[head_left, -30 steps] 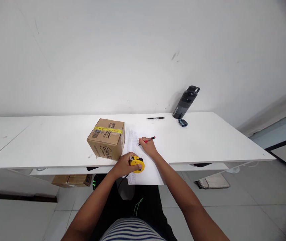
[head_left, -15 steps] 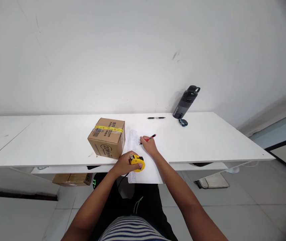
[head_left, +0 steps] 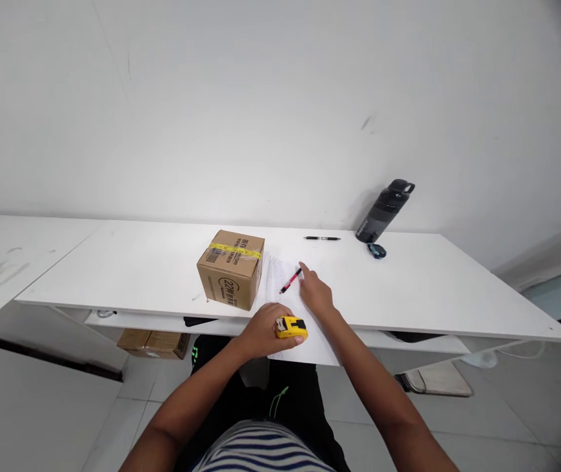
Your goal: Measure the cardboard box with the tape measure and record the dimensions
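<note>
My left hand is wrapped round a yellow tape measure at the table's front edge, over the lower part of a paper sheet. On the sheet lies a red and black pen, slanting, its upper end at my right index fingertip. My right hand rests on the paper with the index finger stretched out and no clear grip on the pen; the thumb side is partly hidden. Left of the sheet stands a cardboard box with a yellow strip across its top.
A black pen lies toward the back of the white table. A dark bottle tilts against the wall, with a small dark blue object before it. Another carton sits below the table at left.
The red pen has turned round and left my writing grip; my right index finger has stretched out. The tape measure has tilted in my left hand. The view has shifted slightly.
</note>
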Available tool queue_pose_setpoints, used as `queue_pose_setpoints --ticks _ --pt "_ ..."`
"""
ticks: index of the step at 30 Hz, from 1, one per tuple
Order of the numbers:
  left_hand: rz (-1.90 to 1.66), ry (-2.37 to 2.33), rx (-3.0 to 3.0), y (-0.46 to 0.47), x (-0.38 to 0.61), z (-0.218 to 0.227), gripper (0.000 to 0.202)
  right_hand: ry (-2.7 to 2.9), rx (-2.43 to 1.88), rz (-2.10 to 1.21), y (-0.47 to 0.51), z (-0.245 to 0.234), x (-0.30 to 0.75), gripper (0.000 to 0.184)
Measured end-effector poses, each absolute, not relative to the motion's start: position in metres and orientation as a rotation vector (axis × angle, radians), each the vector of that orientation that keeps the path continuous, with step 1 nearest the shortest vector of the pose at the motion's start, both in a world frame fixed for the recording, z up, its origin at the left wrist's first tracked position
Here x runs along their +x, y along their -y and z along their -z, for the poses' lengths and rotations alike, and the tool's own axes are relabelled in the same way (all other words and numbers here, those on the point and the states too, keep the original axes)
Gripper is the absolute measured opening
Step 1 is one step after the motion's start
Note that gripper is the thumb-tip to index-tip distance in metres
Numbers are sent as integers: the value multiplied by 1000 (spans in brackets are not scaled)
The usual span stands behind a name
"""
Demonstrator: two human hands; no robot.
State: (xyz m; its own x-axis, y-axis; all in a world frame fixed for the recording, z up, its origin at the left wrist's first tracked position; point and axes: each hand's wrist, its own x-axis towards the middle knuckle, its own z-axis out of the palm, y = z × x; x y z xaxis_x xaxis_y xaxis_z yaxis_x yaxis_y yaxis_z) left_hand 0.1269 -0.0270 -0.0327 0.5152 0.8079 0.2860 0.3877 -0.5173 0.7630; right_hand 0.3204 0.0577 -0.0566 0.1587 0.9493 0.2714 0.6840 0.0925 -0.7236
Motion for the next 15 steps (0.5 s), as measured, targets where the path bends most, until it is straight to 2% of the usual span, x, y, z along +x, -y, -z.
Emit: queue_pose_setpoints --ticks 3,6,9,11,14,15 --pt "-1082 -989 2213 34 123 16 44 1581 -1449 -683 -40 36 319 63" --pt "-1313 -989 2164 33 117 -3 60 1623 -889 -1190 -7 6 312 74" --pt "-1484 -881 2102 33 109 -22 73 1703 -549 -1400 30 -15 296 105" --pt "-1476 -894 2080 36 102 -34 75 1701 -639 -1301 48 -18 283 97" --pt "-1347 -1044 1935 45 89 -49 67 1600 -867 -903 56 -14 268 58" --pt "-1279 -1088 1848 48 84 -53 62 1595 -895 -760 55 -12 266 50"
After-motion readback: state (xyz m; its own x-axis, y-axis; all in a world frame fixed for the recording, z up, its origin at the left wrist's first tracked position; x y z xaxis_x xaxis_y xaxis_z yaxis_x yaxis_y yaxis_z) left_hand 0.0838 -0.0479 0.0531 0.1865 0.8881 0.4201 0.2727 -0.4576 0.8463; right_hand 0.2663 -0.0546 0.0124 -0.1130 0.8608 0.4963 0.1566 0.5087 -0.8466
